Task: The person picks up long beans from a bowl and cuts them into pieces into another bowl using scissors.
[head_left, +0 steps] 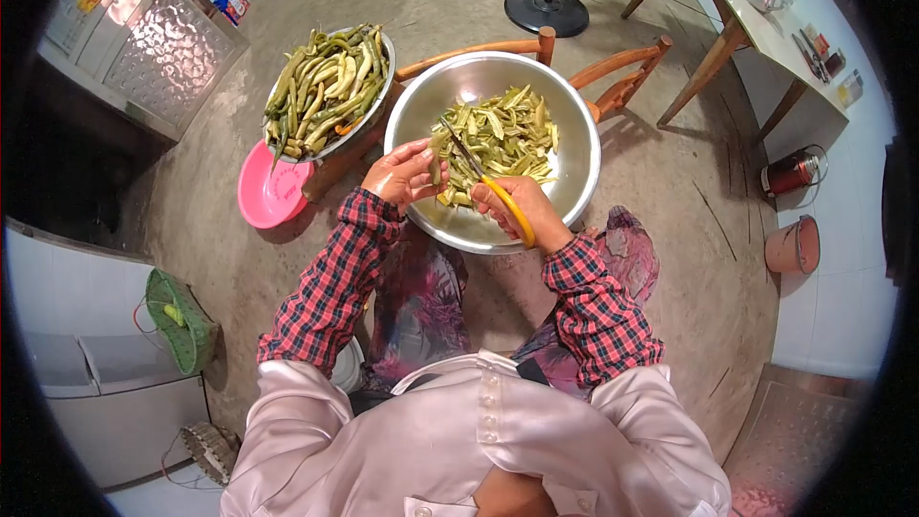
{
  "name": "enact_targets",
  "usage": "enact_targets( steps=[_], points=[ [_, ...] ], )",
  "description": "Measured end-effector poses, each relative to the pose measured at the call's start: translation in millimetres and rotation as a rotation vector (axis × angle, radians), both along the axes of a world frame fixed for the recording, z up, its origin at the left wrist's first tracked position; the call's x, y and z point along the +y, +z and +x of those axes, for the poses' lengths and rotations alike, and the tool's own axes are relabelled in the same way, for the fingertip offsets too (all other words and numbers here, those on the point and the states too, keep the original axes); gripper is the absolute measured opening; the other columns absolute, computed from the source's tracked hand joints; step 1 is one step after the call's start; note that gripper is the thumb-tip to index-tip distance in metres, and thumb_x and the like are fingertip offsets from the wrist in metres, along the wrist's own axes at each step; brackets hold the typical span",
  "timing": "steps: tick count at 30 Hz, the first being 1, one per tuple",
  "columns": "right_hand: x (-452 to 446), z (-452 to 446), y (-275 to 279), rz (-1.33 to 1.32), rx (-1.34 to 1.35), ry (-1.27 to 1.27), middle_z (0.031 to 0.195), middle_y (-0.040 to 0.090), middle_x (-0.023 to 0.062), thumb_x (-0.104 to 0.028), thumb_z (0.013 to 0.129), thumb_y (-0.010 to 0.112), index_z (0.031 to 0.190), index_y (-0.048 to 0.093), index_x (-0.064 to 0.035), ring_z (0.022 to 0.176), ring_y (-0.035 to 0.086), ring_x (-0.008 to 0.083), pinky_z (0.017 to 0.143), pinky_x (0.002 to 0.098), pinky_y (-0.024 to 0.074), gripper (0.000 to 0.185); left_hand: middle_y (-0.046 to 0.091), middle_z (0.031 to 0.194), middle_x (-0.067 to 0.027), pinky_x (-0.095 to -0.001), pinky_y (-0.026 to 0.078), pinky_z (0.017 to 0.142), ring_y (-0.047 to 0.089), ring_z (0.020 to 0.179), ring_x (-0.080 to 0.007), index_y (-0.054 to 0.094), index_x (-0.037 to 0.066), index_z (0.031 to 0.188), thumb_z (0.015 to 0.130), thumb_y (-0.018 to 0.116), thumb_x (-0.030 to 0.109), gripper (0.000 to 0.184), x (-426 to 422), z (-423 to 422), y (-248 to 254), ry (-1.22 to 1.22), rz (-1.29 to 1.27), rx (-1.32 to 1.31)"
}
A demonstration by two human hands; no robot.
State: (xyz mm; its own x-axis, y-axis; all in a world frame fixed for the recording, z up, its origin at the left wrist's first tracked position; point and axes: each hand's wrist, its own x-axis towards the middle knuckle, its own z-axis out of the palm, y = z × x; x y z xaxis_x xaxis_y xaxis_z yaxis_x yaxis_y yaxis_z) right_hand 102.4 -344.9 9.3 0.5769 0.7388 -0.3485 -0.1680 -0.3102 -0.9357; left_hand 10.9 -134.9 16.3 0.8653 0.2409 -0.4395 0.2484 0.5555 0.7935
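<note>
My left hand (404, 172) pinches a green chili pepper (437, 155) upright over the near left part of a large steel basin (586, 139). My right hand (531, 213) grips scissors (514, 201) with yellow handles, their dark blades pointing up and left beside the pepper. Whether the blades touch it I cannot tell. Inside the basin lies a heap of cut green pepper pieces (507, 129). To the left, a second metal basin (388, 67) is piled high with long whole green peppers (321, 91), with an orange one near its edge.
A pink plastic basin (263, 193) sits on the floor below the whole peppers. Wooden chair parts (622, 77) show behind the steel basin. A black round stand base (546, 11) is further back. At right are a table (785, 33), a red thermos (790, 172) and a bucket (793, 247).
</note>
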Motion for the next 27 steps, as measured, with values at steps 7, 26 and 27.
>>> enact_targets(
  steps=[7, 26, 27],
  points=[
    [1, 3, 3, 0.045, -0.053, -0.057, 0.044, 0.041, -0.0037, -0.046, 0.084, 0.070, 0.070, 0.061, -0.0021, 0.033, 0.038, 0.0069, 0.033, 0.0220, 0.0292, 0.047, 0.063, 0.110, -0.0090, -0.0361, 0.054, 0.088, 0.063, 0.100, -0.0181, 0.049, 0.003, 0.129, 0.090, 0.059, 0.004, 0.040, 5, -5, -9, -0.144, -0.025, -0.092],
    [5, -18, 2, -0.080, -0.661, -0.077, 0.098, 0.065, 0.0250, -0.062, 0.068, 0.075, 0.106, 0.058, 0.0090, 0.093, 0.063, 0.0380, 0.082, 0.0425, 0.0492, 0.082, 0.060, 0.092, -0.0070, -0.0279, 0.058, 0.070, 0.063, 0.082, -0.0152, 0.059, -0.002, 0.109, 0.075, 0.076, 0.001, 0.038, -27, 9, -23, 0.236, 0.480, -0.103],
    [5, -19, 1, -0.079, -0.711, -0.097, 0.097, 0.065, 0.0247, -0.061, 0.068, 0.076, 0.108, 0.058, 0.0085, 0.093, 0.064, 0.0381, 0.082, 0.0423, 0.0493, 0.082, 0.060, 0.092, -0.0066, -0.0277, 0.058, 0.070, 0.063, 0.081, -0.0146, 0.059, -0.002, 0.108, 0.075, 0.076, 0.001, 0.038, -30, 10, -22, 0.248, 0.490, -0.106]
  ],
)
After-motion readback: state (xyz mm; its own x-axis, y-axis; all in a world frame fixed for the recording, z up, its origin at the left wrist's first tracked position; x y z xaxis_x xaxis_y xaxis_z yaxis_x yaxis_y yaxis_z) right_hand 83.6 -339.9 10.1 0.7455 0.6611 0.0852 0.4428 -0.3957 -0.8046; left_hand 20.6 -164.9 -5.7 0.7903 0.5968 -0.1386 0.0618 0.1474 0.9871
